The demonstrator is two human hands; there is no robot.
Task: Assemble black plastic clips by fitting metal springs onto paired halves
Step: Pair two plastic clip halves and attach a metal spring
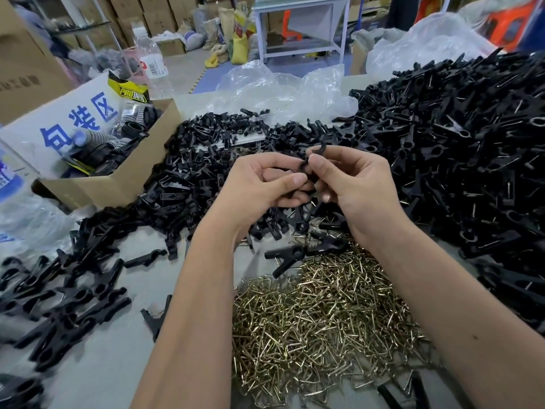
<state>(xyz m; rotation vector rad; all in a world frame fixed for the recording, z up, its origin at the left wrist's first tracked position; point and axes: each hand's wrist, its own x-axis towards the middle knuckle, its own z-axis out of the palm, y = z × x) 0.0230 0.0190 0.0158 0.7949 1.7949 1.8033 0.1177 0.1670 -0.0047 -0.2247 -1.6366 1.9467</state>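
- Head view: left hand [265,181] and right hand [351,178] both pinch one black clip [308,169] between curled fingers, above the surface [97,376].
- Metal springs [321,320] lie heaped below the wrists.

Cardboard box [118,178] at left, holding dark ribbed parts; white sign [56,119] with blue characters leaning against it; clear plastic bags [280,90] beyond; plastic bottle [152,62], white frame table [298,25], sacks and stacked cartons [165,10] behind.

Glossy black plastic clip halves [188,178] heap mid-frame; shiny brass-coloured bent-wire metal springs [321,314] lie lower centre; crinkled clear plastic sheeting [280,93] sits above.
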